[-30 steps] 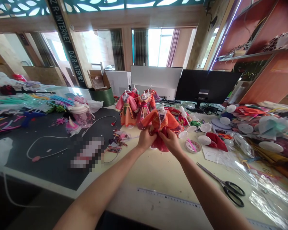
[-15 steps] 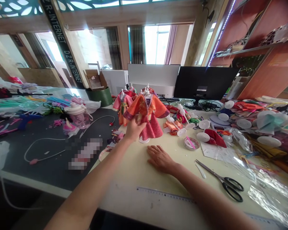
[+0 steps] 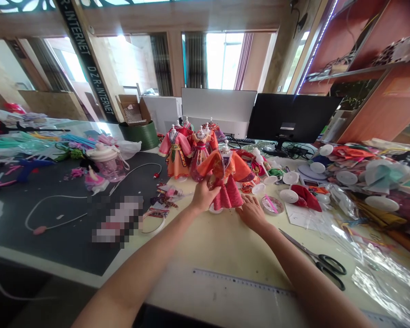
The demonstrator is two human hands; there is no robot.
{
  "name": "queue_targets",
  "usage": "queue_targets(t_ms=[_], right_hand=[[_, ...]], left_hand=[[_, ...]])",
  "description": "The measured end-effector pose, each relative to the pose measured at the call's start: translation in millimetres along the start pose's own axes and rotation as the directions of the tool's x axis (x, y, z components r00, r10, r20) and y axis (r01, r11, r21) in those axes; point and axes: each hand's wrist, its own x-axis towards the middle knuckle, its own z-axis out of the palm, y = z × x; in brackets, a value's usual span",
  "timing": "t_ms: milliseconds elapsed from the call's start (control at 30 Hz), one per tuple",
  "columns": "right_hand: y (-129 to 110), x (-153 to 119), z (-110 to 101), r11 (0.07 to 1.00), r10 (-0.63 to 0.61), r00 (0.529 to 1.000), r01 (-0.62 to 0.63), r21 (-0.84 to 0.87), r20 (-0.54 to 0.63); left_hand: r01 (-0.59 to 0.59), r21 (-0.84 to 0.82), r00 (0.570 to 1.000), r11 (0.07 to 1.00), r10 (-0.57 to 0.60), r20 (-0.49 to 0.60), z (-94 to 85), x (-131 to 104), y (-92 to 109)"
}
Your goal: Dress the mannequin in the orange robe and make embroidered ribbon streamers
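My left hand (image 3: 204, 197) is closed around the waist of a headless doll (image 3: 229, 193) dressed in an orange robe and a dark pink skirt. The doll stands upright, its white round base (image 3: 215, 209) partly showing below the skirt. My right hand (image 3: 253, 212) lies palm down with fingers stretched out, its fingertips by the skirt's lower right edge. Whether they touch the cloth I cannot tell. Close behind are several other headless dolls, among them a pink-and-orange one (image 3: 176, 157) and a purple-and-red one (image 3: 198, 157).
Scissors (image 3: 323, 264) and a ruler (image 3: 242, 282) lie on the near table. A roll of tape (image 3: 272, 206) sits right of my right hand. Doll parts and fabric (image 3: 355, 157) crowd the right side. At left stand a lidded cup (image 3: 107, 161) and a loose cable (image 3: 63, 198). Monitors (image 3: 290, 119) stand behind.
My left hand and the orange-robed doll have moved right and nearer, uncovering the dolls behind. My right hand has slid right and slightly forward, staying flat.
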Motion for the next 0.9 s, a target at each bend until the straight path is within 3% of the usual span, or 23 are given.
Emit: queue_targets(t_ms=[267,500,900], right_hand=[[-9.5,-18.3,-13.5,0.996,-0.084,0.996,0.084,0.021,0.033],[-25.7,-16.2,-8.5,0.981,-0.185,0.982,0.183,0.066,0.029],[-23.7,-19.2,-4.8,0.977,-0.194,0.981,0.195,0.083,-0.025]], left_hand=[[0.007,-0.037,0.998,0.999,-0.005,0.061,2.6,-0.4,-5.1],[-0.011,-0.072,0.991,0.997,0.020,0.130,-2.9,2.5,-6.4],[-0.016,-0.050,0.984,0.999,0.025,0.176,-11.5,-4.0,-9.3]])
